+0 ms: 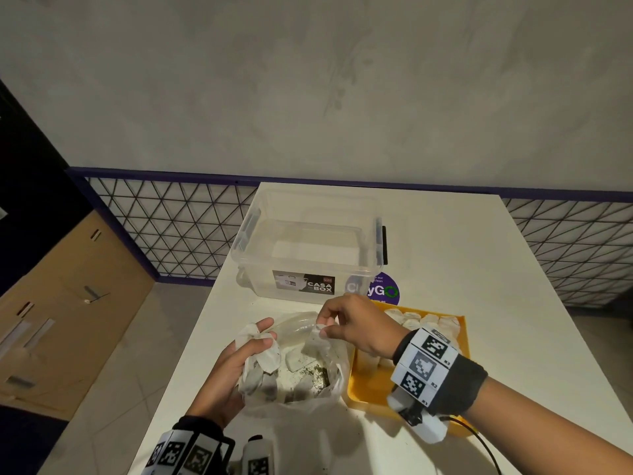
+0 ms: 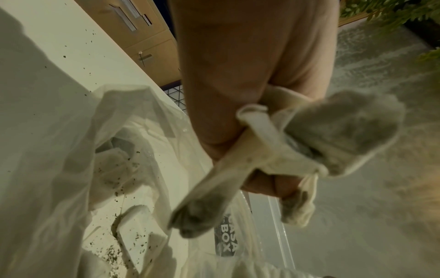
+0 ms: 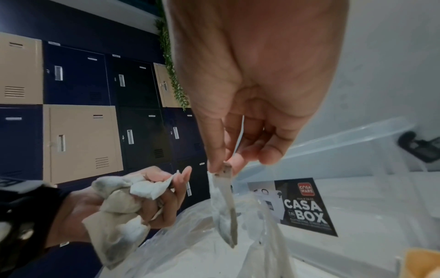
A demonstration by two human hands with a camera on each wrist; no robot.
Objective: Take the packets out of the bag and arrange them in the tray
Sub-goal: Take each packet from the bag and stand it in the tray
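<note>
A clear plastic bag (image 1: 310, 399) lies open on the white table, with a few packets and dark crumbs inside. My left hand (image 1: 236, 368) grips a bunch of white packets (image 1: 265, 359) at the bag's left side; the left wrist view shows the packets (image 2: 333, 131) crumpled in its fingers. My right hand (image 1: 346, 323) pinches one packet (image 3: 225, 206) by its top edge and holds it hanging over the bag's mouth. The yellow tray (image 1: 364, 394) sits to the right of the bag, with rows of packets (image 1: 428, 320) standing in it.
A clear lidless storage box (image 1: 308, 265) labelled CASA BOX stands behind the bag. A purple round sticker (image 1: 385, 289) lies beside it. A wire-mesh fence and lockers run left of the table. Dark crumbs (image 2: 90, 73) speckle the tabletop.
</note>
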